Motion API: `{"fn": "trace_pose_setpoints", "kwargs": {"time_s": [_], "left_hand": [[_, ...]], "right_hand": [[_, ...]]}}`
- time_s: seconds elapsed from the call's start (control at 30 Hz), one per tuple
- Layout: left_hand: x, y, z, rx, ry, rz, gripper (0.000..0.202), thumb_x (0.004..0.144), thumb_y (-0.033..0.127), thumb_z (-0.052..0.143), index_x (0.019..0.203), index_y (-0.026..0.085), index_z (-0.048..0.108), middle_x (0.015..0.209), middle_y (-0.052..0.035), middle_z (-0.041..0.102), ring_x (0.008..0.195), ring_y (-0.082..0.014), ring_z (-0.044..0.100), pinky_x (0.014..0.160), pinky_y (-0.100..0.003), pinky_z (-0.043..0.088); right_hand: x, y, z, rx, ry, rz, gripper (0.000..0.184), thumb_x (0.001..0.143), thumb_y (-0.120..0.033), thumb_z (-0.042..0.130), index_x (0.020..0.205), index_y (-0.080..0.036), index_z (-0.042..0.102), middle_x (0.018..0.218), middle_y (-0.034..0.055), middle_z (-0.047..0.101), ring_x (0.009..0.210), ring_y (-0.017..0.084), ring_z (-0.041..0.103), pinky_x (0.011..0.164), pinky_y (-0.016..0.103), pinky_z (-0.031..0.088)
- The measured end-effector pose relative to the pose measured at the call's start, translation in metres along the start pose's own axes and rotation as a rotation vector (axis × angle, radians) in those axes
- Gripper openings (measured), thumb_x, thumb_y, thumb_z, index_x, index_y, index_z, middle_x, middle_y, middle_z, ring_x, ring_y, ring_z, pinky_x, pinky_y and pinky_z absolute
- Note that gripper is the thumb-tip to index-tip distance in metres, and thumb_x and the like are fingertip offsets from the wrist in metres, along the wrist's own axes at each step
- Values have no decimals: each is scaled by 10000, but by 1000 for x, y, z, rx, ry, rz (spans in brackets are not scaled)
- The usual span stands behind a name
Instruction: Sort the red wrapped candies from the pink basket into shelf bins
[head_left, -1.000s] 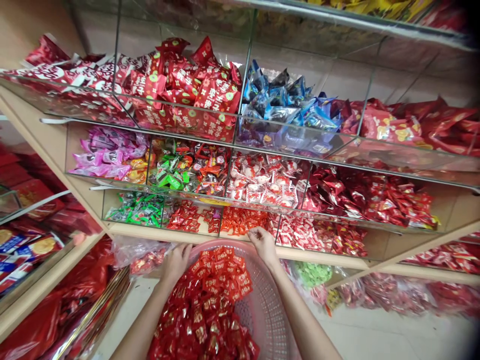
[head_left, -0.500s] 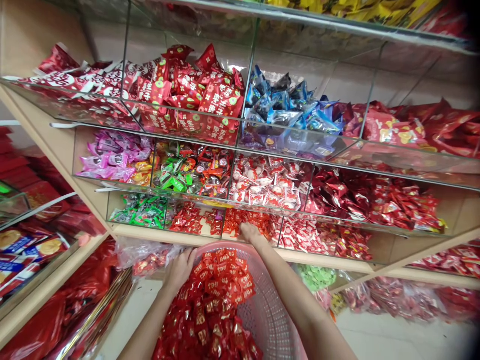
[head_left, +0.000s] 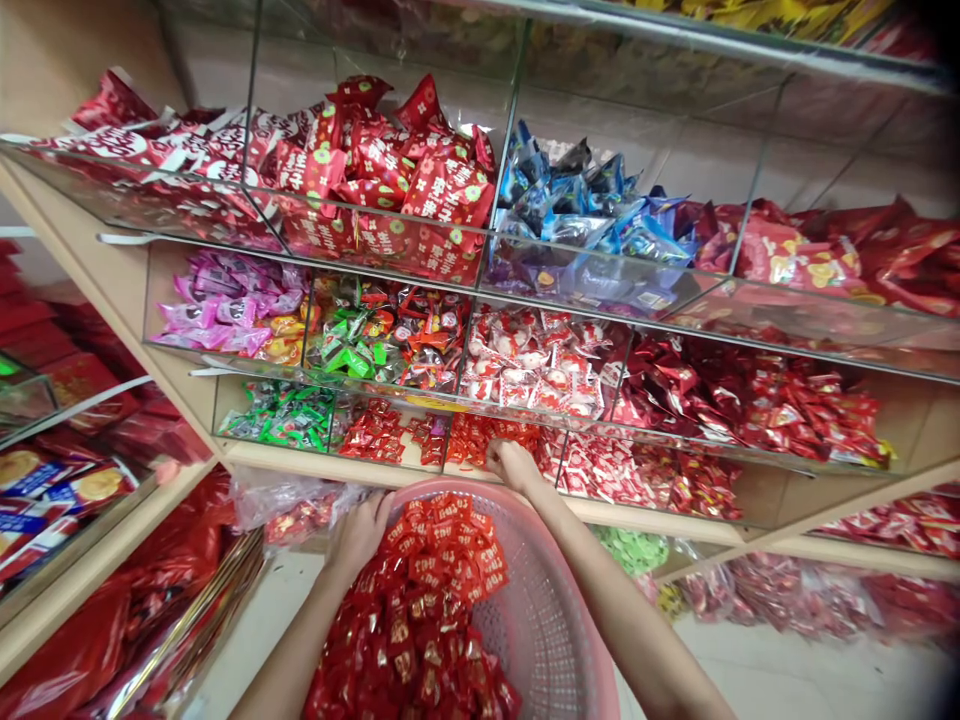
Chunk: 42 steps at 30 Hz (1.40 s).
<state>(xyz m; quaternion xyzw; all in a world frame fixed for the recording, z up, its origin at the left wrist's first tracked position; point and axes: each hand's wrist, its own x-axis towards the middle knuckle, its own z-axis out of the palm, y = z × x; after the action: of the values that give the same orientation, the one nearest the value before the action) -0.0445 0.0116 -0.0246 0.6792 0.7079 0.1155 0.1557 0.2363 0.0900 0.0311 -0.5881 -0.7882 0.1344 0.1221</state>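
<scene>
A pink plastic basket point(head_left: 555, 560) stands below the lowest shelf, holding a heap of red-wrapped candies point(head_left: 420, 620). My left hand point(head_left: 364, 530) is closed around the basket's left rim. Over the far side of the basket, my right hand point(head_left: 516, 466) reaches into a low shelf bin of orange-red wrapped candies point(head_left: 472, 440). Its fingers are curled down among them, and whatever they hold is hidden. Beside that bin on the left lie darker red candies point(head_left: 373, 430); on the right are red-and-white wrapped candies point(head_left: 600, 465).
Clear dividers and front panels split the shelves into bins. Above are white-and-red packets point(head_left: 525, 360), green packets point(head_left: 356, 355) and blue bags point(head_left: 577, 205). A wooden shelf edge point(head_left: 300, 462) runs behind the basket. Bagged goods point(head_left: 795, 590) lie on the floor at right.
My right hand has shifted slightly to the right within the candy bin, its fingers still curled. My left hand stays on the basket rim.
</scene>
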Motion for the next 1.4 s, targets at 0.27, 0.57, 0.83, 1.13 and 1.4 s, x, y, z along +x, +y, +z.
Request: {"fn": "trace_pose_setpoints", "kwargs": {"time_s": [0.27,0.57,0.83,1.13,1.4], "left_hand": [[-1,3,-2,-17,-13,-22,542,882,513,177,1060,234,606,983,-84,688,873,-231,635,691,-287,420],[-2,4,-2,11,-27,-35,559,876,529,168,1047,225,604,959,-98,690,844,-239,639,682,-297,418],[-4,5,-4,5,-34,-17,566,880,520,143,1023,222,603,952,-100,690,851,-253,642,686,-312,423],[-5,5,-4,14,-21,-18,561,880,522,152,1038,227,601,952,-101,690,854,-252,645,683,-309,426],[-5,6,-4,17,-22,-26,557,882,515,161,1030,220,610,945,-108,692,850,-253,642,699,-320,430]], "right_hand": [[-42,13,-5,1125,102,206,127,633,-289,598,683,-176,566,683,-18,588,654,112,559,661,245,470],[-77,-1,28,1152,-54,371,177,585,-311,627,612,-180,510,541,-34,601,559,123,607,529,208,441],[-91,-5,52,1064,-129,588,112,649,-233,553,578,-187,479,482,-46,612,475,92,577,493,181,428],[-100,-10,64,1344,-179,783,158,644,-264,634,613,-193,497,562,9,646,580,134,648,523,196,483],[-101,2,86,1449,-142,856,188,650,-304,651,619,-203,496,644,29,660,676,168,665,613,259,521]]}}
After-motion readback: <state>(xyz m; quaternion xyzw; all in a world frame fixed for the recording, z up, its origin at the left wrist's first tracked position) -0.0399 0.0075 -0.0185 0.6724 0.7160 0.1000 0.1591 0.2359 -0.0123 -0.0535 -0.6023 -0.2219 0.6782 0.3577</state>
